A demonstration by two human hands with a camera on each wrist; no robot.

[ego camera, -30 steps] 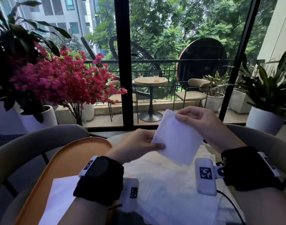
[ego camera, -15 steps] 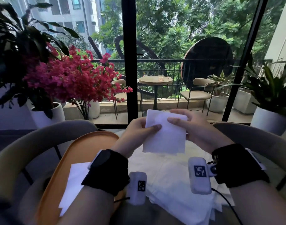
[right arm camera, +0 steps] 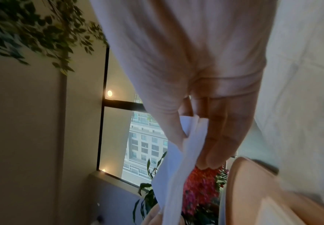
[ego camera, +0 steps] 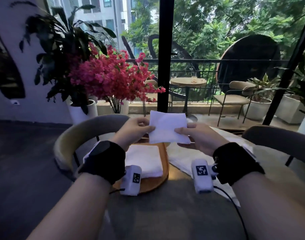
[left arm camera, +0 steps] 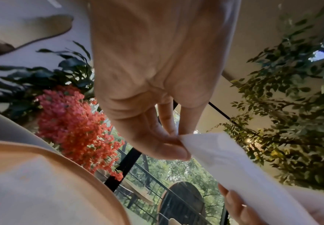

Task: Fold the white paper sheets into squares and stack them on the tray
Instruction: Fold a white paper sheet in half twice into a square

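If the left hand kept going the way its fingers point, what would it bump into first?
Probably the right hand. The left hand points across the folded paper that both pinch, so the right hand's fingertips come next, though depth is hard to judge.

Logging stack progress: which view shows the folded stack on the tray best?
Head view: the folded stack lies whole on the orange tray. Left wrist shows only a blurred white patch; right wrist shows just the tray's edge.

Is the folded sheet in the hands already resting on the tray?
No, both hands hold the sheet in the air above the tray.
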